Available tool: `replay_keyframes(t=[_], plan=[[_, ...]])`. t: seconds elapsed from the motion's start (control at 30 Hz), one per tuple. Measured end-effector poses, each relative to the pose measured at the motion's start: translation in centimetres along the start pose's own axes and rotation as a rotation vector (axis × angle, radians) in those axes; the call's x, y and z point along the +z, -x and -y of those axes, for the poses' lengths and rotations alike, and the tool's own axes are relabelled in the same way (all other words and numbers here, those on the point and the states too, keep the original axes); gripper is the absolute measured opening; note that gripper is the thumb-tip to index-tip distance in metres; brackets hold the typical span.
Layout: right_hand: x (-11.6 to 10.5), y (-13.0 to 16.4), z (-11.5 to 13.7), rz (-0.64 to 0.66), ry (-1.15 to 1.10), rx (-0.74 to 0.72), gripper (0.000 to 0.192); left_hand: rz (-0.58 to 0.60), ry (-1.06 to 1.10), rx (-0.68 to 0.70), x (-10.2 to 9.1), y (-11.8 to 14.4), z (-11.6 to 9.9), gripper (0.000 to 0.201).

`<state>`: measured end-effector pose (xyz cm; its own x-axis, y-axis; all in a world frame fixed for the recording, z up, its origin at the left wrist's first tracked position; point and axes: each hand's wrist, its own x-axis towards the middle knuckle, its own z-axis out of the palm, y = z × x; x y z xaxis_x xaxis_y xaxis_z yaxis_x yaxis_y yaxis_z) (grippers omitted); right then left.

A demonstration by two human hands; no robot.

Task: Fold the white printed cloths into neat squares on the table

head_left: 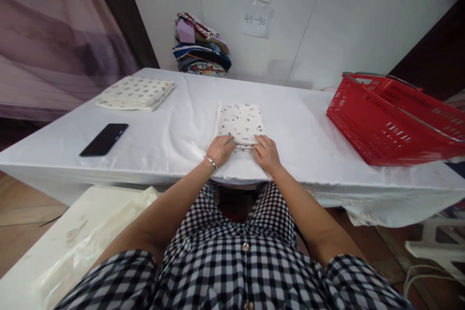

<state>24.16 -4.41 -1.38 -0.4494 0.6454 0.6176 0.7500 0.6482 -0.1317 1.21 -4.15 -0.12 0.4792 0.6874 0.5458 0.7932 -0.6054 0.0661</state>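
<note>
The fingers of the left hand [220, 148] and right hand [267, 152] are laid flat on the near edge of the folded printed cloth [241, 121] at mid-table [174, 126], folding seemingly finished; another folded cloth [135, 92] is already set aside, far left.

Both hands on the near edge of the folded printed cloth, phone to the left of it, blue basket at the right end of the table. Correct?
One thing is off: the basket is red, not blue, as the head view shows. The rest holds: left hand and right hand rest on the near edge of the folded printed cloth, and the phone lies to its left on the table.
</note>
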Motion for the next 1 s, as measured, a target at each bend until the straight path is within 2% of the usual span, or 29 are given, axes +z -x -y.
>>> replay_keyframes(t=[0.5, 0.83, 1.0], plan=[[0.10, -0.06, -0.04, -0.026, -0.018, -0.008, 0.024, -0.039, -0.046, 0.043, 0.17, 0.00, 0.02, 0.020], [0.59, 0.10, -0.23, 0.010, -0.008, 0.024, 0.029, 0.022, -0.018, 0.024, -0.03, -0.13, -0.24, 0.016], [0.68, 0.09, -0.23, 0.005, 0.004, 0.022, 0.028, 0.018, -0.012, 0.019, 0.10, -0.22, -0.20, 0.022]])
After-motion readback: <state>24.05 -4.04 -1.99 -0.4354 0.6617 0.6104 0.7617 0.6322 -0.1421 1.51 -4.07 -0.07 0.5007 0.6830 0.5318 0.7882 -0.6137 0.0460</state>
